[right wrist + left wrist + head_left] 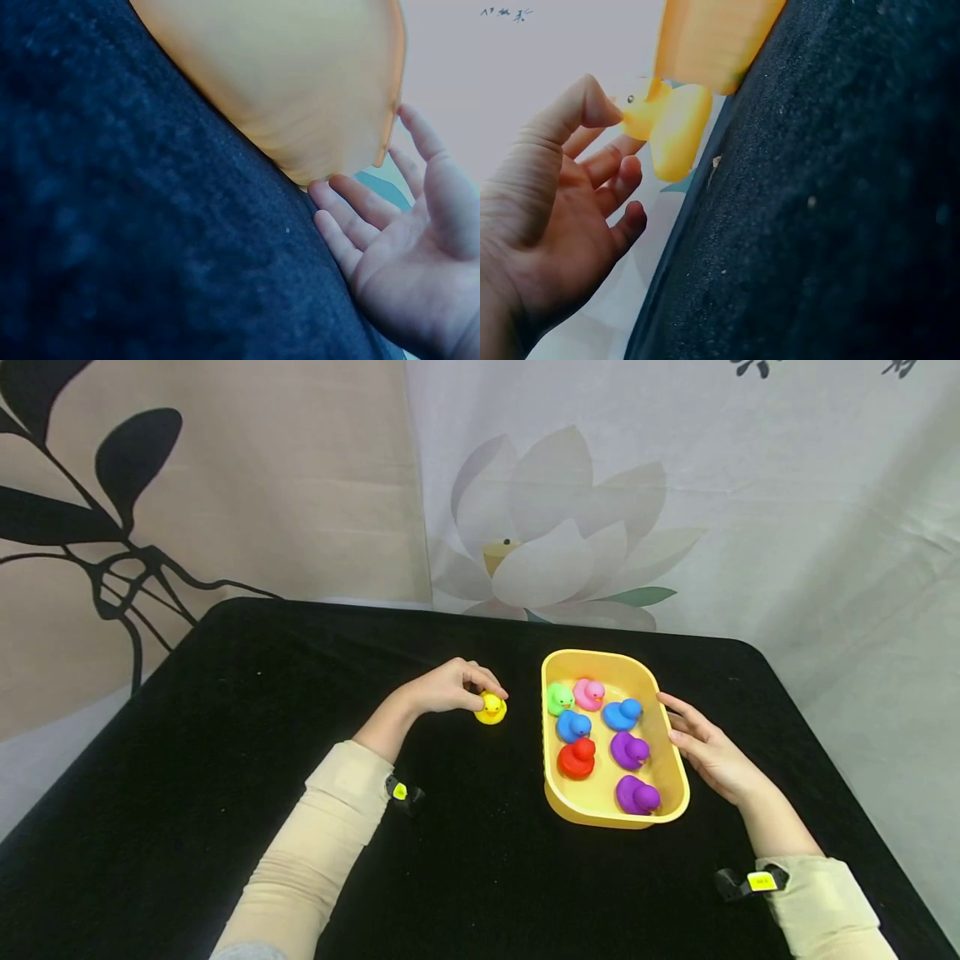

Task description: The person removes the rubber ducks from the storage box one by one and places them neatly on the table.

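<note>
Between thumb and fingers, my left hand (456,687) pinches a small yellow rubber duck (491,713) by its head. In the left wrist view the duck (681,131) hangs just over the black cloth, its other fingers loosely bent. To its right sits a yellow plastic bin (553,797) with rubber ducks inside: a green one (557,697), a pink one (586,695), two blue, a red one (576,762) and two purple. My right hand (708,752) rests against the bin's right side, fingers relaxed. In the right wrist view its fingertips (352,187) are right at the bin's wall.
A black cloth (465,860) covers the table, whose far edge runs behind the bin. Beyond it hangs a pale curtain (337,485) printed with a lotus and dark leaves. Each wrist carries a small black camera on a strap.
</note>
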Motion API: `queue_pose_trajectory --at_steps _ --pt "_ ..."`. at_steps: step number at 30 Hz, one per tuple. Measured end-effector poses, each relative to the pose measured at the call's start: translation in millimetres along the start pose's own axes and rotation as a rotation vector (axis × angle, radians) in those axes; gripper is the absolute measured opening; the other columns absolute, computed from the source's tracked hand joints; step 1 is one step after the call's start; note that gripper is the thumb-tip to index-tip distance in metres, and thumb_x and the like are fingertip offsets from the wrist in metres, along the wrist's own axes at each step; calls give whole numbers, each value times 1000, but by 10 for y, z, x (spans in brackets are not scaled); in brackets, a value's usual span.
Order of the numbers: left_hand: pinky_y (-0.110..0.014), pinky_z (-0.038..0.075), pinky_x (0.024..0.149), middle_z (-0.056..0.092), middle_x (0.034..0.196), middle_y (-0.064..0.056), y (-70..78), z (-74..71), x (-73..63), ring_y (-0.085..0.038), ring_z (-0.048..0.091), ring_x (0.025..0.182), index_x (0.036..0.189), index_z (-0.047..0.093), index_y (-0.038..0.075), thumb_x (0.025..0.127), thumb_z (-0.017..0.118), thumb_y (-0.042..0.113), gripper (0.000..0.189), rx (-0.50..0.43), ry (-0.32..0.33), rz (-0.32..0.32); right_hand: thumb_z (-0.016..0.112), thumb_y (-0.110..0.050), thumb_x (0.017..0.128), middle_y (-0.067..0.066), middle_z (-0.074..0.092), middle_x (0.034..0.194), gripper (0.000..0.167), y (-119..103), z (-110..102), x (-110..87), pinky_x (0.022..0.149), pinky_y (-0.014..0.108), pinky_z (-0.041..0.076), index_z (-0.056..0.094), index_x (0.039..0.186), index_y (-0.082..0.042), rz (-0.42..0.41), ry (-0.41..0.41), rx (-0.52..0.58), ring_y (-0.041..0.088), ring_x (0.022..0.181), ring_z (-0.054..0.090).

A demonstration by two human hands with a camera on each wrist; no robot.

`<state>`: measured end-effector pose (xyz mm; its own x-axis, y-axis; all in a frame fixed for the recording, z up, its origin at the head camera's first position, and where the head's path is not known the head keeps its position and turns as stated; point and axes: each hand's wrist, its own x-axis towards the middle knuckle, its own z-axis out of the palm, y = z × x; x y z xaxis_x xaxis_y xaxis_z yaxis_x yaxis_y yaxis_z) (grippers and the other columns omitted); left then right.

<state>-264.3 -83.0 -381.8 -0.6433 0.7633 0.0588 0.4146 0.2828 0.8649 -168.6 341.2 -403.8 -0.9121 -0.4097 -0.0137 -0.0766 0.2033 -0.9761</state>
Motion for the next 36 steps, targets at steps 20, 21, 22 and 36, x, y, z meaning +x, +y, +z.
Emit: queue_pose_trajectory --at_steps 20,21,22,36 --pt "-37 48 86 62 116 -12 -160 0 -27 -26 56 100 117 63 -7 83 56 -7 35 -127 -44 40 40 -18 104 33 22 147 54 -7 6 4 90 21 43 17 153 -14 25 14 -12 5 116 50" --pt "-37 48 86 62 116 -12 -163 0 -27 -26 56 101 117 63 -7 83 56 -8 35 -129 -42 38 40 -18 104 33 22 147 54 -7 5 4 90 20 43 17 153 -14 26 15 -13 5 116 49" --pt "-38 48 86 63 116 -11 -165 -2 -29 -26 56 101 117 64 -6 83 57 -7 34 -125 -36 37 40 -18 104 33 23 146 54 -5 6 6 90 20 43 17 153 -14 26 15 -14 5 116 50" --pt "-40 42 83 65 115 2 108 10 7 -25 53 104 113 70 8 86 68 10 28 26 120 59 40 -16 104 31 26 145 54 -5 14 2 91 20 42 18 153 -13 17 17 -13 6 116 51"
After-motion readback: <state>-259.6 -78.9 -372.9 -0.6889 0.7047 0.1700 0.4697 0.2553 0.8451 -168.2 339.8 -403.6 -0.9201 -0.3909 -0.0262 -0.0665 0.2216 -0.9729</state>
